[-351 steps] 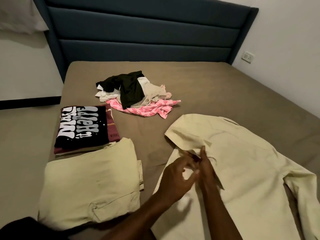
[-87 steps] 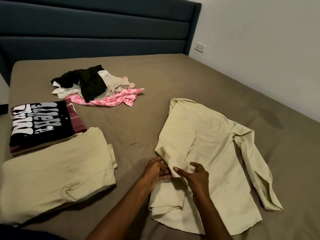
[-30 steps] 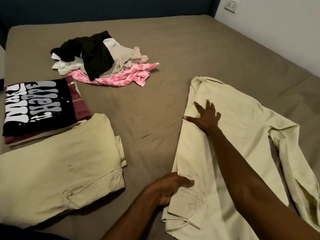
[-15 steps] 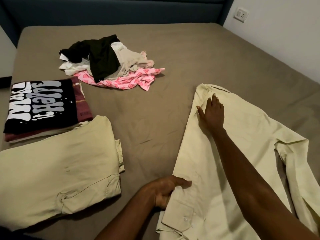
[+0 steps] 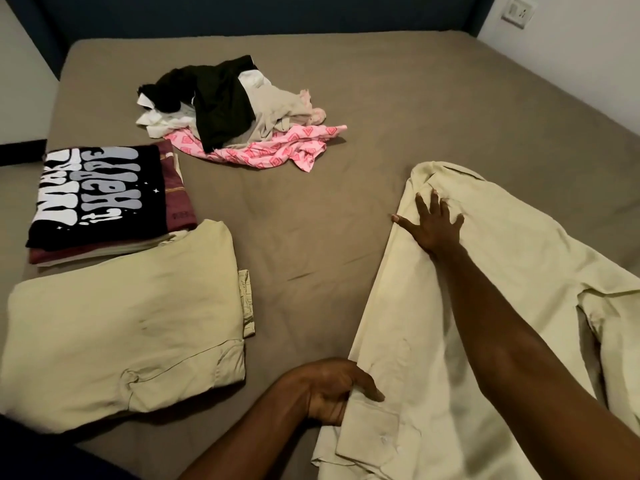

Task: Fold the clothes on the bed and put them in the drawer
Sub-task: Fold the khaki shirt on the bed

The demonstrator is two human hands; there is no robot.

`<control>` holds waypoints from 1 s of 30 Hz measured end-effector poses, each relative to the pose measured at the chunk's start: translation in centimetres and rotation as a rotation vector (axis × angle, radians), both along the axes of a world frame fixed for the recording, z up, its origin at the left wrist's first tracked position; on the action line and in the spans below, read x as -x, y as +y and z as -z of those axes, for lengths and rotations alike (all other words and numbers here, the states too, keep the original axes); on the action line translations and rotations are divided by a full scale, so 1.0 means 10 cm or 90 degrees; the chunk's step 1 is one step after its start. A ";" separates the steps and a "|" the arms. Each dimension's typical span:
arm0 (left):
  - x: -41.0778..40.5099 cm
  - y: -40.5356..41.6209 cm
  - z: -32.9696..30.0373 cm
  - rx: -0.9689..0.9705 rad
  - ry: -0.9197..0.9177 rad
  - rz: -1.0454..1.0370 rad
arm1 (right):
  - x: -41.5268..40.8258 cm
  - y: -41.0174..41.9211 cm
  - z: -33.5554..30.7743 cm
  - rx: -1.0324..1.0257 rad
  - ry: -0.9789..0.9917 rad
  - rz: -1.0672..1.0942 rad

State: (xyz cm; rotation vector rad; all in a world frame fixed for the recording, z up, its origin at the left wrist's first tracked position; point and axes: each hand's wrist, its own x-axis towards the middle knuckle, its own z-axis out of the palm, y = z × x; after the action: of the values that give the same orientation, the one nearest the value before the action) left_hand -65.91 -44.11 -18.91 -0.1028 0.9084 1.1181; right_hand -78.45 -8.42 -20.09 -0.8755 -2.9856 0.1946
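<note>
Both hands work the pale yellow shirt (image 5: 512,271): my right hand (image 5: 433,221) presses flat, fingers spread; my left hand (image 5: 332,388) apparently grips its folded edge.

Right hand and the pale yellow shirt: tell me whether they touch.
Touching. The head view shows the right hand pressed flat, fingers spread, on the pale yellow shirt just below its collar.

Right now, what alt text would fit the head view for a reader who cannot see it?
A person folds a pale yellow shirt on a brown bed: the right hand presses flat near the collar, the left hand grips the folded edge. Folded clothes lie at left, an unfolded pile beyond.
</note>
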 end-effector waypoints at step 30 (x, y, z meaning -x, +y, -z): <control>-0.83 -0.43 -0.22 0.174 1.223 -0.078 | -2.31 -1.62 -0.11 0.186 0.179 -0.001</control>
State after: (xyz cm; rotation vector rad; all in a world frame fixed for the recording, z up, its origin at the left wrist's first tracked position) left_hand -57.65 -48.38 -16.75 0.8584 2.7498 0.9670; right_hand -55.35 -24.65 -19.03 -0.7884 -2.7339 0.7054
